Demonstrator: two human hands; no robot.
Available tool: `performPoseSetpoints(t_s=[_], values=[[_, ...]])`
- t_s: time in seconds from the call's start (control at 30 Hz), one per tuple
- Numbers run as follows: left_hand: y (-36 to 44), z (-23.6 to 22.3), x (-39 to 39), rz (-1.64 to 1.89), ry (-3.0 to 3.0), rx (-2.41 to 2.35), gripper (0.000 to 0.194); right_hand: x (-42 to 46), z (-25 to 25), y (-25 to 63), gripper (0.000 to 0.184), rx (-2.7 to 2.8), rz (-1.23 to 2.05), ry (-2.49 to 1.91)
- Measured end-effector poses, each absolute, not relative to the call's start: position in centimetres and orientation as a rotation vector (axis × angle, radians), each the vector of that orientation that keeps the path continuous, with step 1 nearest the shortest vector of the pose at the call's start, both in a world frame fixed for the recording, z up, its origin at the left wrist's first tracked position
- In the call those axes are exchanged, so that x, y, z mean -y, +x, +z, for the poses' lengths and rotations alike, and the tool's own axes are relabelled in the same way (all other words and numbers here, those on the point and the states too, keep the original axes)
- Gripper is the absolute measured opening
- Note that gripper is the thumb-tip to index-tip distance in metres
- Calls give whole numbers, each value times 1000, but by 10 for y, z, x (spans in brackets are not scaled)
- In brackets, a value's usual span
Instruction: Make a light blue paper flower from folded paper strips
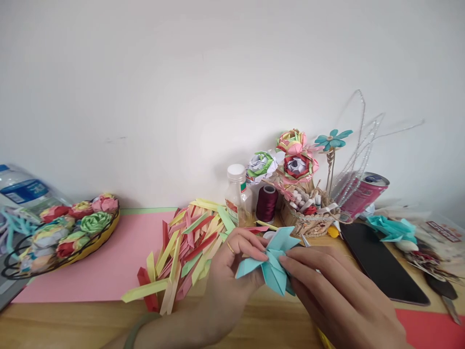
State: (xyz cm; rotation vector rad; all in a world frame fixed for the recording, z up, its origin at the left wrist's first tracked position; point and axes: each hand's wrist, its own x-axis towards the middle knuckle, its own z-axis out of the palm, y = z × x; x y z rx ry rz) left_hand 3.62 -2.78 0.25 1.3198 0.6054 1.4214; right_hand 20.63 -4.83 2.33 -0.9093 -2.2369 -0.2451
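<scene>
Between my two hands is a light-blue folded paper flower point(275, 269) with pointed petals, held above the front of the table. My left hand point(236, 271), with a ring on one finger, is closed on the petals at its left side. The fingers of my right hand point(334, 286) pinch it from the right. My fingertips and palms hide part of its underside. Just behind my left hand lies a heap of folded paper strips point(189, 242) in red, yellow, pink and green.
A wire basket point(112, 228) of paper flowers rests on pink paper point(138, 252) at left. Behind my hands stand a clear bottle point(238, 194), a dark red thread spool point(267, 203) and a small woven basket point(308, 223). Rightward lie a black phone point(385, 264) and a tilted pink can point(363, 194).
</scene>
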Motion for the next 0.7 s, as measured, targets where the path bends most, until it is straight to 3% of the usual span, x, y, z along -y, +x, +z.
performPoseSetpoints(t_s=[0.33,0.47,0.57,0.7], values=[[40,9,31,1320,990,-698,21,48,25,200,20,2214,-296,-879],[38,13,31,1186,897,-778,22,46,34,199,18,2114,-48,-925],[35,18,28,1104,841,-795,25,43,40,203,26,2086,182,-972],[32,25,23,1050,803,-797,24,36,39,208,40,2172,199,-972]])
